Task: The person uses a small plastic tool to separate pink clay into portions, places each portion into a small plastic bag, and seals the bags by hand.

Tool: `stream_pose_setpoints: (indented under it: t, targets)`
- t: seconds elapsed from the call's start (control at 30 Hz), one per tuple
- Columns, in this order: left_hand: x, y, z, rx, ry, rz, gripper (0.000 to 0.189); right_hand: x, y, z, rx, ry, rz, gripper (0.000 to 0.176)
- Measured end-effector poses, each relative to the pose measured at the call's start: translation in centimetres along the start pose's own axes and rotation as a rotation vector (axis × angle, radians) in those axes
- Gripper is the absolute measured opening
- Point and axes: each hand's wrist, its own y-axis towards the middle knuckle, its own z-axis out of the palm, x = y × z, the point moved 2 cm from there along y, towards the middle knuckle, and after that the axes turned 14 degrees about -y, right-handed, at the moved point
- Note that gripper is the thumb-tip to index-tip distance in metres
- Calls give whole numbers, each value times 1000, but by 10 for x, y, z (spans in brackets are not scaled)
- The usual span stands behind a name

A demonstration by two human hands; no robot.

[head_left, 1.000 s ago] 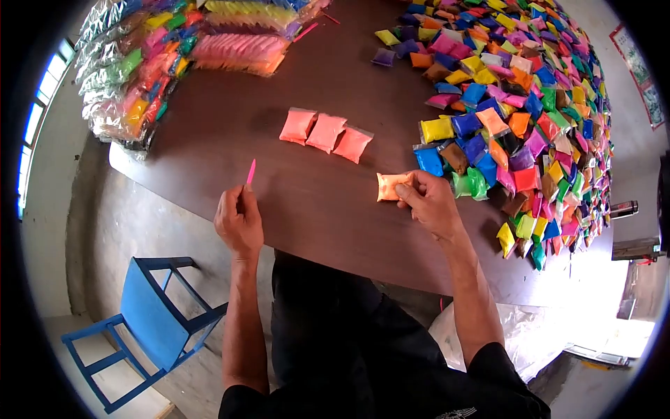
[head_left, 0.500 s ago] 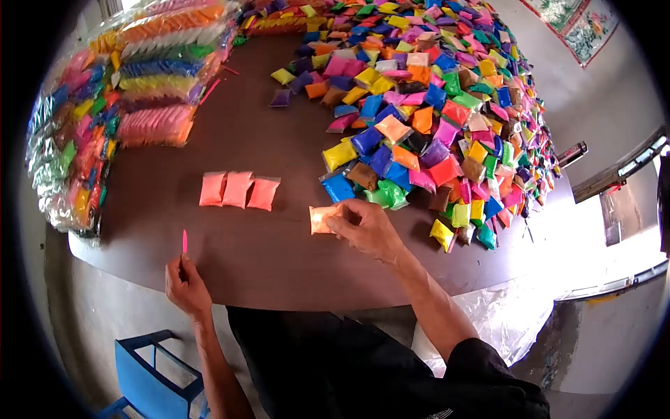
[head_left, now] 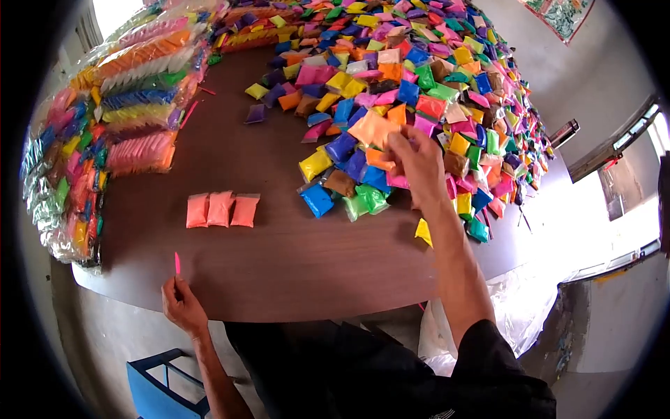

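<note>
My left hand is closed near the table's front left edge, pinching a thin pink stick that points up and away. My right hand is over the front of the large heap of coloured packets, with fingers closed on a light orange packet. Three salmon-pink packets lie side by side on the brown table, beyond my left hand, their edges touching or overlapping.
Clear bags of sorted packets are stacked along the left of the table. A blue chair stands on the floor at lower left. Clear plastic sheeting hangs by the right front edge.
My right hand has moved up and to the right with the light orange packet, from the bare tabletop to over the heap. My left hand keeps the pink stick. The view has shifted slightly.
</note>
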Motion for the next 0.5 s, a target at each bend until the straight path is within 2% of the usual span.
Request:
stream_pose_setpoints:
  t: [0.03, 0.07, 0.13, 0.17, 0.2, 0.27, 0.4, 0.5]
  targets:
    - [-1, 1, -2, 18, 13, -7, 10, -11, 12, -7, -40, -49, 47, 51]
    - [-2, 3, -2, 33, 26, -13, 10, -17, 10, -11, -46, -47, 43, 51]
    - [1, 2, -1, 26, 20, -39, 13, -32, -5, -18, -152, -298, -9, 57]
    - [3, 0, -1, 27, 21, -69, 16, -39, -12, -21, -196, -367, -183, 50]
    - [4, -1, 0, 33, 25, -71, 16, -51, -26, -25, -193, -368, -176, 50]
    - [3, 0, -2, 30, 80, -70, 13, -43, -75, -25, -146, -196, -58, 37]
    - [4, 0, -2, 42, 73, -45, 14, -74, -151, -15, -50, -470, -207, 17]
    - [8, 1, -3, 76, 98, -91, 14, -75, -181, -19, -27, -540, -262, 15]
